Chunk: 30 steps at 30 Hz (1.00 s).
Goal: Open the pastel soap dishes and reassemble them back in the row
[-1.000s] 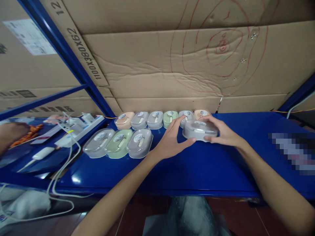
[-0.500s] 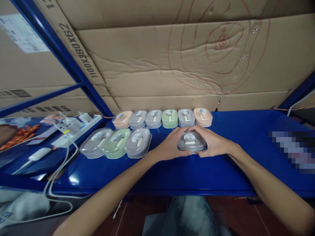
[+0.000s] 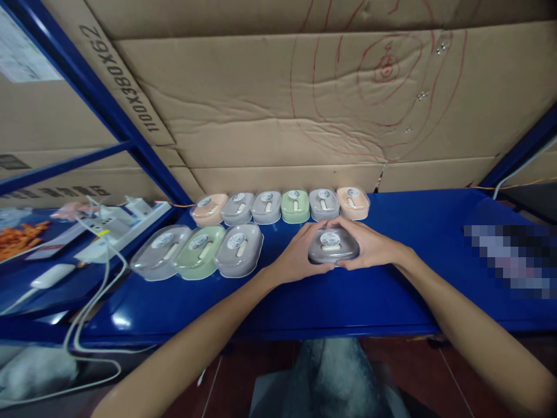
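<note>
Between my two hands is a grey plastic box (image 3: 334, 251) with a clear domed lid, a round label and a pale oblong piece on top. My left hand (image 3: 300, 253) wraps its left side, thumb along the near edge. Its right side is in the grip of my right hand (image 3: 369, 247). The fingertips of both hands meet behind the box, and the thumbs almost touch in front. Beyond it runs a back row of similar boxes, among them a green box (image 3: 295, 207) and a peach box (image 3: 353, 204). To the left, a second green box (image 3: 199, 253) sits between two grey ones.
Blue shelf (image 3: 418, 284) under the boxes, with a cardboard wall (image 3: 252, 98) behind. At the left lie a white power strip (image 3: 126, 229), cables and a white adapter (image 3: 53, 276). A pixelated patch covers something on the right.
The view has shifted slightly, so most things sit a little further left. Both hands stay around the grey box, their thumbs now closer together in front of it.
</note>
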Motion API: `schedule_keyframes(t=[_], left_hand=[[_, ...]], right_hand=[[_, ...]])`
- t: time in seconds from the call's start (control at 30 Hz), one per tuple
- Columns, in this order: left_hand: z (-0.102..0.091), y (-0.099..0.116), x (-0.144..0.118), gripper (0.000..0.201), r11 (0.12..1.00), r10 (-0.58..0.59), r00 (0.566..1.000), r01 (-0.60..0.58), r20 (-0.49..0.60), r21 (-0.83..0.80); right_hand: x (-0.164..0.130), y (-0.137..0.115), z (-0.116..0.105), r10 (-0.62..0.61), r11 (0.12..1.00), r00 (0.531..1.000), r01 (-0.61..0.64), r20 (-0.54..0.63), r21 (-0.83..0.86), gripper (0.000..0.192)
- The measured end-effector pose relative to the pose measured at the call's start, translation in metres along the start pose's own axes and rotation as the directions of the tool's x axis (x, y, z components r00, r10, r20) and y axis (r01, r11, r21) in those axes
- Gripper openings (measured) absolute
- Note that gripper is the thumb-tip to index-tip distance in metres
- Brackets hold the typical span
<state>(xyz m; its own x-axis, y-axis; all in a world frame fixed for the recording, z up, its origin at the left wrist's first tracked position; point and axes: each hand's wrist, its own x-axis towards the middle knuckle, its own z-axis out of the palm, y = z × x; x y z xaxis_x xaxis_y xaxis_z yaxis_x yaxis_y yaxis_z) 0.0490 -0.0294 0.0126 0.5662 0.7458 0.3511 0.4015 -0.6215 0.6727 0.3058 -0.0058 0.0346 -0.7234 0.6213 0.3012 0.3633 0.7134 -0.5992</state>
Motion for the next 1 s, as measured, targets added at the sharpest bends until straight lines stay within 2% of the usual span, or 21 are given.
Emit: schedule_keyframes(t=[0.1, 0.3, 0.63, 0.73, 0.8, 0.83, 0.87, 0.9, 0.97, 1.0], left_hand=[[0.000, -0.001, 0.000, 0.100, 1.000, 0.005, 1.000, -0.005, -0.002, 0.013], [0.002, -0.007, -0.003, 0.103, 1.000, -0.017, 1.000, 0.017, -0.024, 0.000], [0.001, -0.007, -0.005, 0.122, 0.996, -0.058, 0.998, 0.057, -0.025, -0.063], [0.000, -0.005, -0.004, 0.133, 0.992, -0.086, 0.996, 0.083, -0.027, -0.097], [0.000, -0.005, -0.005, 0.137, 0.990, -0.119, 0.993, 0.117, -0.022, -0.084], [0.000, -0.005, -0.005, 0.137, 0.989, -0.131, 0.991, 0.129, -0.016, -0.072], [0.000, -0.005, -0.005, 0.136, 0.989, -0.137, 0.991, 0.136, -0.010, -0.059], [0.000, -0.005, -0.005, 0.133, 0.990, -0.137, 0.991, 0.137, -0.005, -0.046], [0.000, -0.004, -0.006, 0.127, 0.992, -0.126, 0.992, 0.126, -0.003, -0.026], [-0.001, -0.004, -0.006, 0.124, 0.993, -0.119, 0.993, 0.119, -0.005, -0.018]], right_hand=[[0.000, 0.002, 0.001, 0.023, 0.999, 1.000, -0.023, -0.003, 0.024, 0.082], [0.002, 0.004, 0.002, -0.018, 0.999, 1.000, 0.019, -0.023, 0.042, 0.080], [0.000, 0.003, -0.003, 0.027, 0.993, 0.998, -0.021, -0.055, 0.115, 0.071], [-0.003, 0.005, -0.017, 0.044, 0.990, 0.993, -0.029, -0.108, 0.140, 0.066], [-0.007, 0.011, -0.030, 0.080, 0.989, 0.973, -0.049, -0.217, 0.143, 0.061], [-0.009, 0.015, -0.037, 0.112, 0.987, 0.946, -0.069, -0.305, 0.147, 0.060], [-0.012, 0.021, -0.044, 0.156, 0.983, 0.899, -0.104, -0.409, 0.148, 0.060], [-0.016, 0.028, -0.051, 0.208, 0.978, 0.831, -0.160, -0.516, 0.136, 0.061], [-0.023, 0.044, -0.062, 0.283, 0.938, 0.638, -0.340, -0.716, 0.067, 0.072], [-0.027, 0.053, -0.066, 0.300, 0.889, 0.547, -0.458, -0.781, 0.020, 0.079]])
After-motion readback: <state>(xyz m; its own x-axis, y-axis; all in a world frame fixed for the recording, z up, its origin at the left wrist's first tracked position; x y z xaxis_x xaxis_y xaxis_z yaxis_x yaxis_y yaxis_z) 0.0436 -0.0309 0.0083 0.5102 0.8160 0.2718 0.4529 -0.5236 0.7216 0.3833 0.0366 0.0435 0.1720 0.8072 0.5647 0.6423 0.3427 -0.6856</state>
